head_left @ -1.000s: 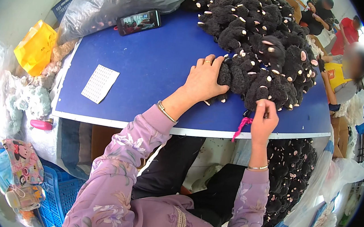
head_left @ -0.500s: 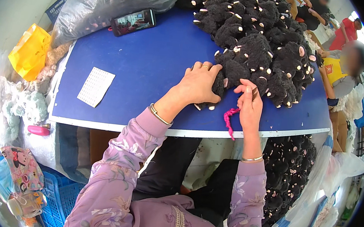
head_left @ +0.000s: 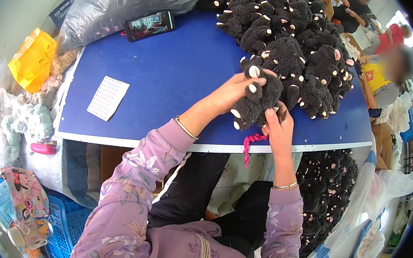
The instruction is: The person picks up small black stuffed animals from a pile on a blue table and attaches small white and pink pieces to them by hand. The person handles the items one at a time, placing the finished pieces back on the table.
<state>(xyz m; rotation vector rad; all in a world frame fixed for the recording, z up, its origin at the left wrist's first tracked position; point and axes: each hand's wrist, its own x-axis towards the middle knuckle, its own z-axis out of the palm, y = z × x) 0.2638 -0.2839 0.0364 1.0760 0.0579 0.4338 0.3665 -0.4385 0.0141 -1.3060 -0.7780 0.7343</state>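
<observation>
Just in front of the pile, the plush was clasped by the left hand and seemingly edge-pinched by the right hand, being judged light, soft, squeezable and best gripped by its body.

The left one of two side-by-side fisheye cameras is riding on the person's head, looking steeply down and forward onto the flat blue counter with a white edge. Close below it, lilac flower-printed fabric sleeves are entering from seven and five o'clock. The bare left hand and bare right hand are falling near the centre; the co-worker in yellow and grey is showing farther off, toward two o'clock.
</observation>
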